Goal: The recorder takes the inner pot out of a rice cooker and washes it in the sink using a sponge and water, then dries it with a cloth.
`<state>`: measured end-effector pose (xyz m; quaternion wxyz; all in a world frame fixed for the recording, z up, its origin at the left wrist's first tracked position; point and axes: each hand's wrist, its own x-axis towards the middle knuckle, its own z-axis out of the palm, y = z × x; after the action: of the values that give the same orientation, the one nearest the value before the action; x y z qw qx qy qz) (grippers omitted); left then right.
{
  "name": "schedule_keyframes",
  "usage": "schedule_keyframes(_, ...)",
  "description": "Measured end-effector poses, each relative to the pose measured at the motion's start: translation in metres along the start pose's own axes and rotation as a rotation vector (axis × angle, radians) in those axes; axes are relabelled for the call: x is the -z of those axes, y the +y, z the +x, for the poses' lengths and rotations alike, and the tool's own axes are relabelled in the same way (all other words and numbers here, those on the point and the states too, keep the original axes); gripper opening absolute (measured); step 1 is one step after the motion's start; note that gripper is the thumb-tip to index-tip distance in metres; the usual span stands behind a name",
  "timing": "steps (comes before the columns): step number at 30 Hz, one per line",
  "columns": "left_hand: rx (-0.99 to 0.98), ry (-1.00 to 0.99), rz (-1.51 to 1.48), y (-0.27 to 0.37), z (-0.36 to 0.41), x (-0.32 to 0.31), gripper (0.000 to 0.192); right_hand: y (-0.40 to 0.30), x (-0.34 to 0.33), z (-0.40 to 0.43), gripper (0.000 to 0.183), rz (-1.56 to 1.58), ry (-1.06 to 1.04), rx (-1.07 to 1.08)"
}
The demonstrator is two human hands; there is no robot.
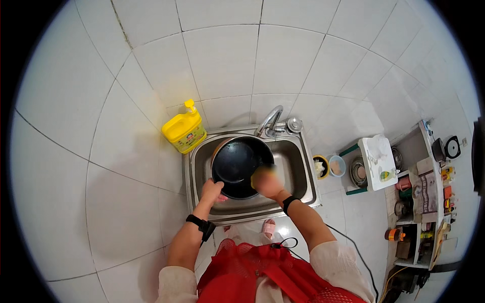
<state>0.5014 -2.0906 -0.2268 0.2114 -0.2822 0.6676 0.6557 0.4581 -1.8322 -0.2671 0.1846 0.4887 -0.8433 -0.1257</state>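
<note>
A round dark pan (237, 163) lies tilted in the stainless steel sink (290, 159), its black inside facing up. My left hand (212, 192) grips the pan's lower left rim, with the thumb on the edge. At the lower right of the rim is my right hand (268, 182), blurred, closed on a yellow sponge or cloth (254, 178) that touches the pan's inner side. The chrome faucet (271, 120) curves over the sink's back edge beside the pan; whether water runs cannot be told.
A yellow pump jug (185, 130) stands at the sink's back left corner. Two small bins (336, 166) (321, 166) are on the floor at right, near a white-topped stool (377, 163). Farther right is a loaded shelf (435, 212). A black cable (358, 246) runs beside me.
</note>
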Motion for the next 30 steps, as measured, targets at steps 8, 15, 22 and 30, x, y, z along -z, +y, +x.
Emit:
schedule_keyframes(8,0.200,-0.261,-0.325,-0.022,-0.001,-0.024,0.041,-0.047,0.020,0.023,0.008,0.351,-0.012,-0.188)
schedule_keyframes(15,0.124,-0.250,-0.455,-0.029,0.005,-0.014,0.045,-0.045,0.015,0.033,0.027,0.499,-0.204,-0.179)
schedule_keyframes(22,0.045,-0.064,-0.281,-0.020,0.000,-0.013,0.057,0.028,-0.011,0.034,0.058,-0.284,-0.422,0.006)
schedule_keyframes(30,0.027,0.014,-0.274,-0.032,0.016,-0.022,0.055,-0.053,0.027,0.061,0.073,0.647,-0.762,-0.302)
